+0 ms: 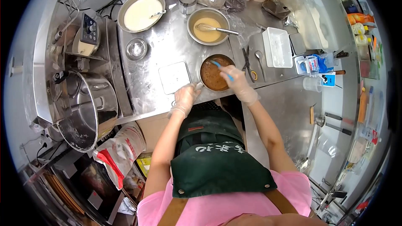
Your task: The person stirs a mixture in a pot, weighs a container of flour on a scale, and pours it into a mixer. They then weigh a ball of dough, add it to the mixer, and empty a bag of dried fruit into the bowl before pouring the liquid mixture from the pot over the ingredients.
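Observation:
My right hand [239, 86], in a clear plastic glove, is closed around a blue spatula [216, 63]. Its blade end dips into a brown mixture inside a round metal bowl [202, 76]. At the near left side of that bowl, my gloved left hand [187, 96] has its fingers closed on the rim; the exact grip is partly hidden. Beside the left hand lies a square white scale [174, 78]. Farther back, a steel bowl [190, 33] holds a yellowish liquid, with a whisk [206, 27] resting across it.
A large bowl of pale batter [120, 20] and a small glass bowl [136, 49] stand back left. Scissors [246, 60], a spoon [259, 58] and a white tray [277, 47] lie to the right. A steel mixing bowl [104, 100] projects at the left. Bags crowd the back.

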